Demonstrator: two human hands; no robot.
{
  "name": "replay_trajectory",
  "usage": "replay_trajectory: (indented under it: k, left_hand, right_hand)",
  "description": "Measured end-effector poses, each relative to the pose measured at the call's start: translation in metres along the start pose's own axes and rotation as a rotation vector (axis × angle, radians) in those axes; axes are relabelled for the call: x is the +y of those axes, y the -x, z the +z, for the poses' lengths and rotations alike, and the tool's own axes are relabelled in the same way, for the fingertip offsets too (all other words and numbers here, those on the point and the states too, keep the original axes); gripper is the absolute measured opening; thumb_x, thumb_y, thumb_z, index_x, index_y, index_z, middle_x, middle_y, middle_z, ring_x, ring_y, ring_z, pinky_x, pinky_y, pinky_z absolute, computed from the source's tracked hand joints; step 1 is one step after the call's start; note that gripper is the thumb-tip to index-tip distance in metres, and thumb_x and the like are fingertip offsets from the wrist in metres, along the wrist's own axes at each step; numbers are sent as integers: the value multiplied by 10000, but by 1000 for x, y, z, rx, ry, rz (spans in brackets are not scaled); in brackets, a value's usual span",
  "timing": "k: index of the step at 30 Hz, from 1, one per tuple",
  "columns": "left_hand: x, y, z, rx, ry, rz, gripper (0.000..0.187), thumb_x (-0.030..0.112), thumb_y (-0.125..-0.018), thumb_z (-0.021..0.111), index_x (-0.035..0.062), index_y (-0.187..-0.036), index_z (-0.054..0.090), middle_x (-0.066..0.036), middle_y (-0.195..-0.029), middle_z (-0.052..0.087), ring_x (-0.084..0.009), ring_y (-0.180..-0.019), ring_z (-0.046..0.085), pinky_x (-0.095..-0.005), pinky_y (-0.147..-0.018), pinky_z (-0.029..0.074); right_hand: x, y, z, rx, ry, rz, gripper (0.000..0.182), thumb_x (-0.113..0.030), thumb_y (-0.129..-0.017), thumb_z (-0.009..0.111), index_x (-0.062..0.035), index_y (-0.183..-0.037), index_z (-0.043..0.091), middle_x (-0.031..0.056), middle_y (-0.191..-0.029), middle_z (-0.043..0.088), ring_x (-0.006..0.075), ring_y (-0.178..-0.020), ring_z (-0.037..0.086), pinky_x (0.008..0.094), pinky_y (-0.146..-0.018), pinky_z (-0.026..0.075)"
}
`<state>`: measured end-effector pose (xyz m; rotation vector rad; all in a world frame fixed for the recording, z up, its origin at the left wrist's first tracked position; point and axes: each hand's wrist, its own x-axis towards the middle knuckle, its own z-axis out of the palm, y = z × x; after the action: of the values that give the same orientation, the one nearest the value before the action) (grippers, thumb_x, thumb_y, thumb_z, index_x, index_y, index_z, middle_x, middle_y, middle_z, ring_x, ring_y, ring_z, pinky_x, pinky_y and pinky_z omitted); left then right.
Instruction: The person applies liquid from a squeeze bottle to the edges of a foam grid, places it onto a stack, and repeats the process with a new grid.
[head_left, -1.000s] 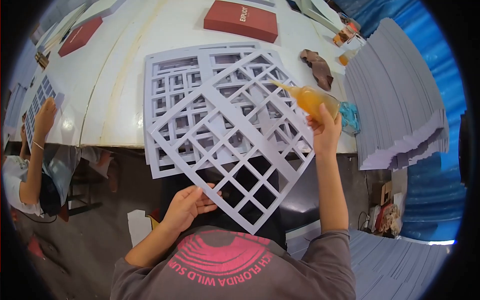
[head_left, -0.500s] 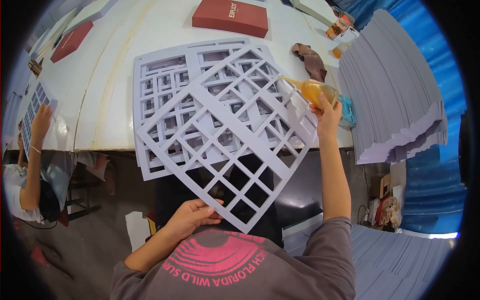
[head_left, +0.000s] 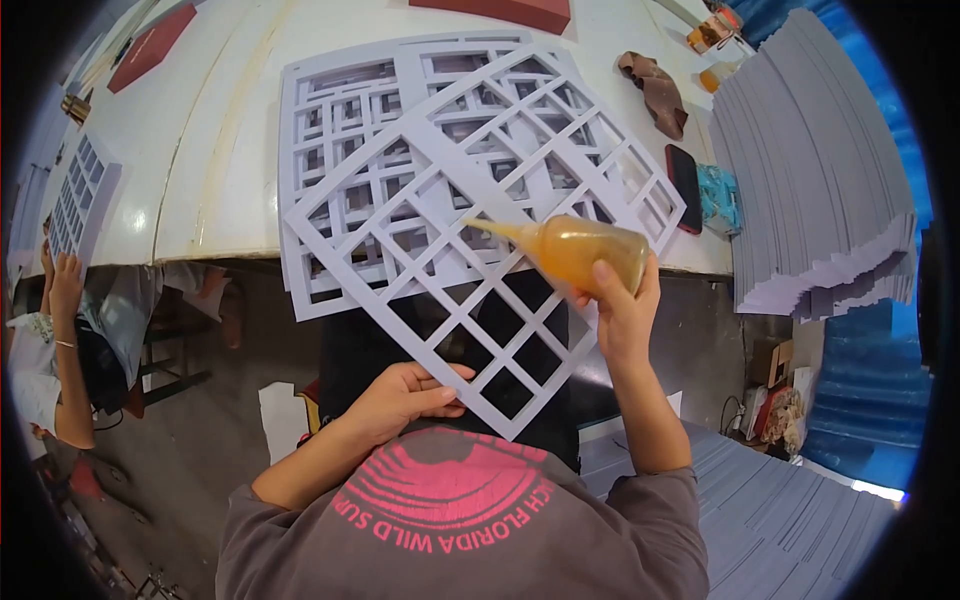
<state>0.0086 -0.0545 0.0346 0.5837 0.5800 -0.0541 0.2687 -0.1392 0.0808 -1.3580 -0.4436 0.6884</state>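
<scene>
My left hand (head_left: 415, 397) grips the lower left edge of a white cardboard grid frame (head_left: 455, 165), which lies tilted over other grid frames (head_left: 297, 215) and juts past the table's front edge. In my right hand (head_left: 625, 305) is a squeeze bottle (head_left: 592, 252) of amber liquid. Its long yellow nozzle points left, above the middle of the top frame. Whether the nozzle tip touches the frame I cannot tell.
Right of the frames are a dark phone (head_left: 683, 188), a blue packet (head_left: 717, 198), a brown cloth (head_left: 655, 92) and tall stacks of grey sheets (head_left: 815, 170). Red boxes (head_left: 152, 48) lie farther back. At the left, another person's hands (head_left: 66, 285) hold a grid piece (head_left: 85, 195).
My right hand has brought the bottle left and down over the top frame. My view has shifted, and the phone now shows. My left hand keeps its grip.
</scene>
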Motion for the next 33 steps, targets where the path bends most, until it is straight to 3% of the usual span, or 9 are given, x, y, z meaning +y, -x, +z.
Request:
replay_trajectory:
  k: [10,14,15,20,22,33]
  left_hand:
    - [1,-2,4,41,-1,27,310,58,-873,571,-26,-1169,539,-122,-1040,628,-167,-946,615,-285,-822,521]
    - [5,1,0,64,-9,205,278,59,-883,546,-29,-1147,541,-144,-1054,621,-227,-988,614,-327,-848,517]
    - [8,2,-6,39,-11,273,270,58,-886,538,-30,-1141,541,-149,-1059,619,-243,-999,612,-339,-855,515]
    - [22,8,-19,207,75,342,320,98,-899,523,-29,-1190,479,-186,-1087,600,-275,-1017,609,-368,-839,525]
    - [22,8,-22,212,112,331,322,104,-906,516,-35,-1193,474,-195,-1095,595,-279,-1017,609,-368,-826,538]
    - [16,13,-14,203,122,270,347,41,-866,555,-22,-1198,477,-187,-1135,586,-257,-1039,599,-349,-848,523]
  right_hand:
    - [17,57,39,-315,-80,210,515,-52,-792,680,-38,-1166,327,118,-1071,515,152,-841,598,244,-591,523]
    - [-8,45,20,-265,-379,424,466,-118,-792,664,-10,-1163,404,159,-992,585,216,-703,633,280,-536,521]
    - [-8,36,9,-220,-365,268,464,-155,-800,643,5,-1174,418,176,-956,607,247,-648,634,290,-506,511]
    - [-39,-27,-45,188,-129,-224,325,-133,-844,612,18,-1079,444,145,-905,589,213,-625,605,267,-513,476]
    - [-43,-52,-66,308,-40,-233,375,-164,-831,646,16,-1066,416,142,-881,575,204,-614,602,257,-521,470]
    - [-28,-101,-112,441,71,-254,455,-165,-797,695,20,-1066,378,144,-864,567,189,-563,601,237,-481,466]
